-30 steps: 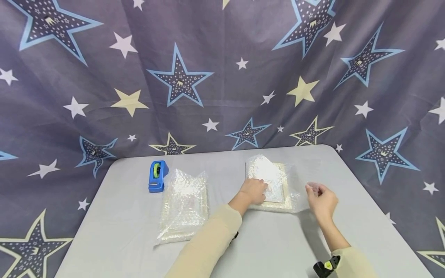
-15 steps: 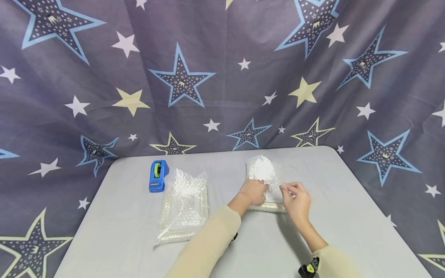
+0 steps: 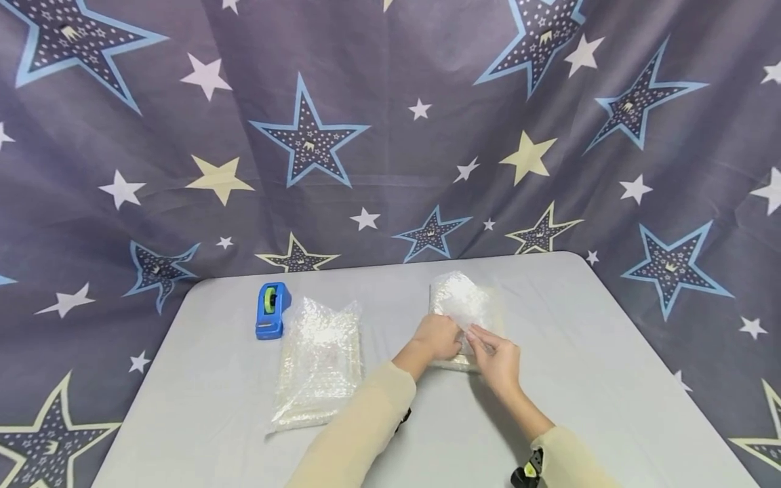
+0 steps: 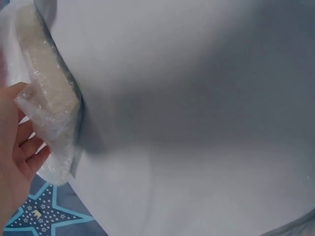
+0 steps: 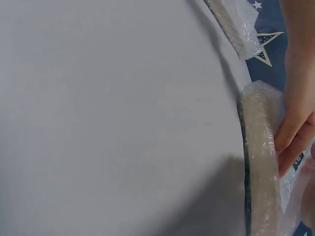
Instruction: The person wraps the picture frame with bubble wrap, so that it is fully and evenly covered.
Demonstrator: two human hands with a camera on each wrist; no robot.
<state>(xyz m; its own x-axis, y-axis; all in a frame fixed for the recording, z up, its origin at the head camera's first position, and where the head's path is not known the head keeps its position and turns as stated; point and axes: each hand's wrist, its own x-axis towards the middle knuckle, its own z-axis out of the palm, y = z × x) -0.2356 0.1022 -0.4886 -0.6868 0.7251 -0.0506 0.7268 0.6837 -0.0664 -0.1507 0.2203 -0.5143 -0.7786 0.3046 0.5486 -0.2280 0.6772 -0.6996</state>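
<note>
A flat rectangular item in bubble wrap (image 3: pixel 457 291) lies on the table right of centre. My left hand (image 3: pixel 438 336) holds the wrap down on its left part. In the left wrist view, the left hand's fingers (image 4: pixel 29 147) are curled at the loose wrap along the package's side. My right hand (image 3: pixel 502 360) pinches the wrap's edge over the top, thumb and index fingertips close beside the left hand. A translucent sheet of the wrap hangs by the right hand (image 5: pixel 309 191) in the right wrist view. The hands hide the package's middle.
A second bubble-wrapped package (image 3: pixel 320 366) lies to the left. Behind its upper left corner stands a blue tape dispenser (image 3: pixel 272 310) with a greenish-yellow roll. The pale table (image 3: pixel 207 407) reaches back to a star-patterned curtain (image 3: pixel 366 102).
My right hand has moved left, drawing the wrap flap from the package's right side over its top and up to the left hand. The left hand has stayed on the package.
</note>
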